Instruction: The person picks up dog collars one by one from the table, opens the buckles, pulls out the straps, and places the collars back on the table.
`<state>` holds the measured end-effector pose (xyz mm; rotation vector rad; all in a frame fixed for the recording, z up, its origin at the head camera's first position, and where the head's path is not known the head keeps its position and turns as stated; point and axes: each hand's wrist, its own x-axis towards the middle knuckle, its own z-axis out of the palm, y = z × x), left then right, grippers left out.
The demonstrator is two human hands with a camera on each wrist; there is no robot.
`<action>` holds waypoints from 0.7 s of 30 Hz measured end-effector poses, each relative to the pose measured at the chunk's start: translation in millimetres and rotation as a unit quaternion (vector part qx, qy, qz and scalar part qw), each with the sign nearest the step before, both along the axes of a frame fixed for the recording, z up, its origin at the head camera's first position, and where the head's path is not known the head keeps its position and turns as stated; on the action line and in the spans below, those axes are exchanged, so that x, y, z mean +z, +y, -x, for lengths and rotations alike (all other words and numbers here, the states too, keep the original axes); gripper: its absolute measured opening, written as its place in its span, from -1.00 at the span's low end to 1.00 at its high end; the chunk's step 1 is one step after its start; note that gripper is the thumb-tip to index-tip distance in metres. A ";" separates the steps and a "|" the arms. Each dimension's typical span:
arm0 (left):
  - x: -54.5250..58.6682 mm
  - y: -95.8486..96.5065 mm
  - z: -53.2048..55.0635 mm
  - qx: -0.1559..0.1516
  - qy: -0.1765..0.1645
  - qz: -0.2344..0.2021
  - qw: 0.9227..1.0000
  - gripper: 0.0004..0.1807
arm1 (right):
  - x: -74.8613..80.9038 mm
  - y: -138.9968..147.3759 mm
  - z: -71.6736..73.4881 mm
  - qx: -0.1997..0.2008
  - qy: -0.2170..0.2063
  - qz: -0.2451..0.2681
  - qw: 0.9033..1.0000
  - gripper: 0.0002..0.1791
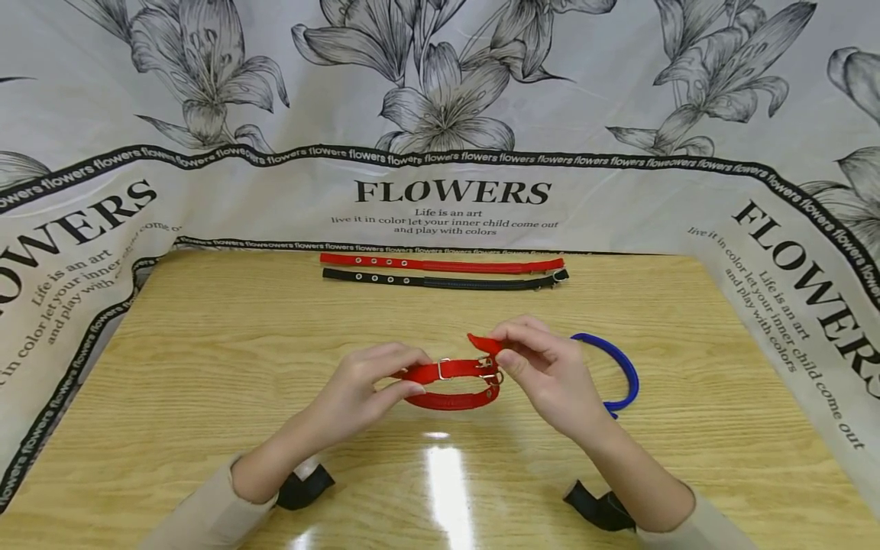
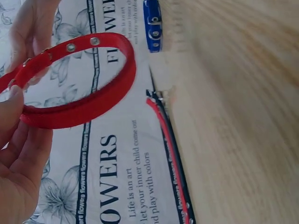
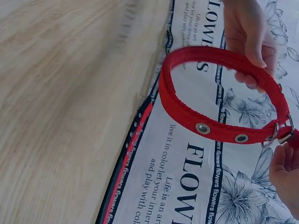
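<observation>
A red pet collar (image 1: pixel 454 401), bent into a loop, is held up over the middle of the table. My left hand (image 1: pixel 374 382) pinches its left side between thumb and fingers. At the other side my right hand (image 1: pixel 550 374) grips the red tail end beside the metal buckle (image 1: pixel 486 363), with the tip sticking out past the fingers. A rectangular metal ring (image 1: pixel 444 370) sits on the strap between the hands. Metal eyelets (image 3: pixel 202 128) show along the band in the right wrist view. My right fingers partly hide the strap near the buckle.
At the back of the table (image 1: pixel 227 328) a straight red collar (image 1: pixel 385 263) and a black collar (image 1: pixel 385 279) lie side by side. A curved blue collar (image 1: pixel 627 374) lies to the right, partly behind my right hand. Flower-printed cloth (image 1: pixel 275 198) borders the back and sides.
</observation>
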<state>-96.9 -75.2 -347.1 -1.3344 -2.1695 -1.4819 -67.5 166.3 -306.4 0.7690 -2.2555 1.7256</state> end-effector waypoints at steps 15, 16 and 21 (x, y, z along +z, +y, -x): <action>-2.0 -0.1 -2.8 0.015 -0.036 -0.003 0.999 -0.68 | 0.4 4.0 0.6 0.013 -0.060 0.042 0.997 -0.77; -2.3 -0.4 -3.0 0.019 -0.045 -0.004 0.999 -0.67 | 0.1 4.9 1.0 0.021 -0.063 0.041 0.997 -0.75; -2.4 -3.4 -3.8 0.049 -0.120 -0.036 0.991 -0.67 | -4.2 11.5 3.1 0.037 -0.113 0.017 0.993 -0.64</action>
